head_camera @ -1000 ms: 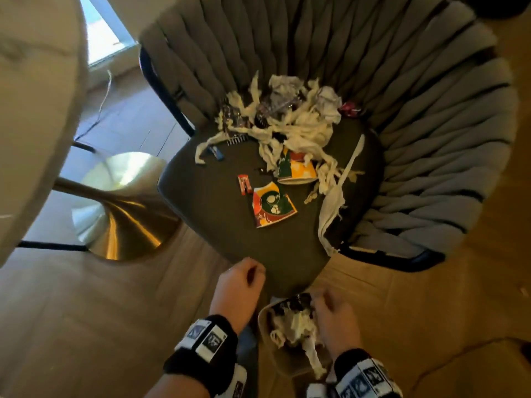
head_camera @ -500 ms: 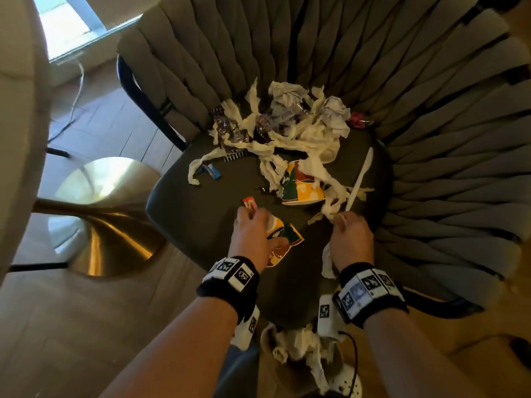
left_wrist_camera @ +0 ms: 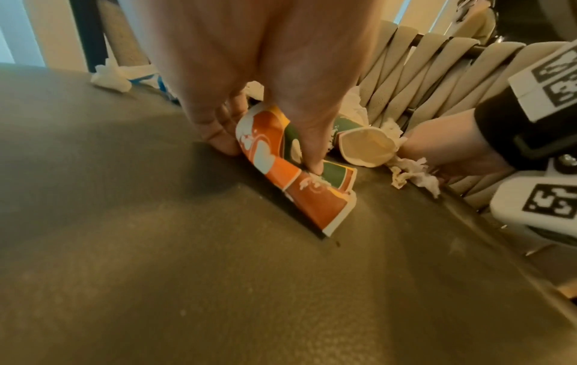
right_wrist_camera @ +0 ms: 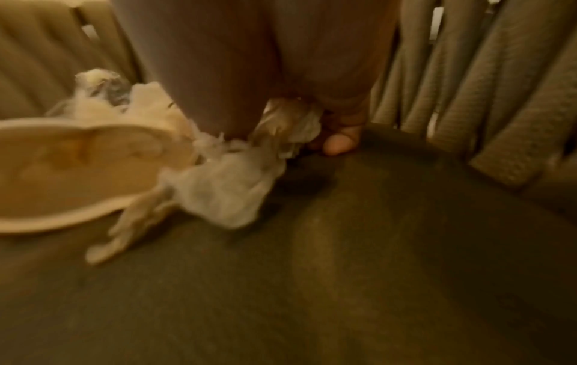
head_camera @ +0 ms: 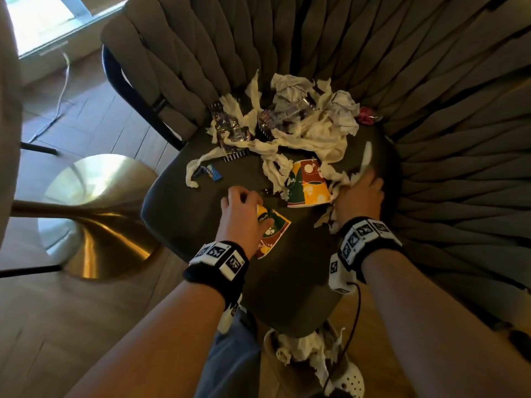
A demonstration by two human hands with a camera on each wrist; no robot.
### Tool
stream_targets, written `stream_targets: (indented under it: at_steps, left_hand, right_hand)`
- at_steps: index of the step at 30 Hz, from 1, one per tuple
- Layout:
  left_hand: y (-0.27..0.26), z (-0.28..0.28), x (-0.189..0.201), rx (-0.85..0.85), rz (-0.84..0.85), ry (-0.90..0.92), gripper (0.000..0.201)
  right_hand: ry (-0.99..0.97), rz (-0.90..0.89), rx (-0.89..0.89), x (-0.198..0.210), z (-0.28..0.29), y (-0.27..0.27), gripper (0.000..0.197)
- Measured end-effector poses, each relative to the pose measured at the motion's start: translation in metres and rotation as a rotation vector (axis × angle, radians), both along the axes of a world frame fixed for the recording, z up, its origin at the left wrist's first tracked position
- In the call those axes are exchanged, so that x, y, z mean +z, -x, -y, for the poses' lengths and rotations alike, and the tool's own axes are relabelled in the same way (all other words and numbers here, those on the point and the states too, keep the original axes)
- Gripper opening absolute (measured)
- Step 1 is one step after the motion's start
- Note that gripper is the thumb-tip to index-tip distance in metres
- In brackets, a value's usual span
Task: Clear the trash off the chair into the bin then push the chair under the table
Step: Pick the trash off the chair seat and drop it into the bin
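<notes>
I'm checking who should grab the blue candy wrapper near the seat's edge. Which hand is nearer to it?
Left. The left hand grips a flattened paper cup just below the blue wrapper; the right hand is across the seat, in tissue.

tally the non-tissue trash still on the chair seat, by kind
Paper cups: 2, one flattened under the left hand, one lying on its side by the right hand
Blue wrapper: 1
Red wrapper: 1
Dark foil wrappers: cannot count, tangled in tissue
Total countable: 4
</notes>
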State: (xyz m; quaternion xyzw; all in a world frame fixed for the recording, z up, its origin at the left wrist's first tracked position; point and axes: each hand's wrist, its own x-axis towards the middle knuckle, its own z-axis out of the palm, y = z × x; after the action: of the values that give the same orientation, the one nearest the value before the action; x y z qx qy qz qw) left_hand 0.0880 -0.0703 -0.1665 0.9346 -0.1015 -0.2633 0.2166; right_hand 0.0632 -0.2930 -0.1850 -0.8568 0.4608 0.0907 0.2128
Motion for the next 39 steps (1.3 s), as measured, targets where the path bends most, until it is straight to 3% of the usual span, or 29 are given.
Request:
stream_targets:
  at_steps: [3, 9, 16, 21, 25, 28, 32, 37, 39]
  left_hand:
    - [-0.002, 0.002, -0.002, 0.030, -0.093, -0.025, 0.057]
    - [-0.005, 0.008, 0.001, -0.002, -0.129, -0.123, 0.048]
    - [0.018, -0.016, 0.012, 0.186, -0.133, 0.105, 0.037]
    - [0.076, -0.029, 0.032, 0.296, -0.159, 0.296, 0.025]
    - [0.167, -0.036, 0.037, 0.205, -0.241, 0.345, 0.023]
    - [0.232, -0.040, 0.016, 0.125, -0.365, 0.300, 0.029]
    - [0.293, -0.035, -0.037, 0.114, -0.395, 0.186, 0.038]
    - [0.337, -0.021, -0.118, 0.172, -0.337, 0.046, 0.039]
    - [0.348, -0.014, -0.144, 0.150, -0.333, -0.004, 0.051]
  right_hand:
    - [0.042, -0.048, 0.163, -0.006, -0.004, 0.003, 0.044]
    - [-0.160, 0.188, -0.232, 0.026, 0.004, 0.015, 0.034]
    - [-0.317, 0.473, -0.272, 0.084, -0.022, 0.059, 0.040]
    - [-0.388, 0.469, -0.169, 0.118, -0.053, 0.124, 0.028]
    - [-0.538, 0.340, -0.068, 0.127, -0.074, 0.212, 0.024]
    - [-0.596, 0.102, -0.038, 0.099, -0.083, 0.278, 0.027]
    - [-0.534, -0.232, 0.065, 0.009, -0.092, 0.344, 0.040]
    - [-0.558, -0.482, 0.118, -0.110, -0.104, 0.369, 0.039]
    - [-0.516, -0.496, 0.115, -0.150, -0.106, 0.366, 0.039]
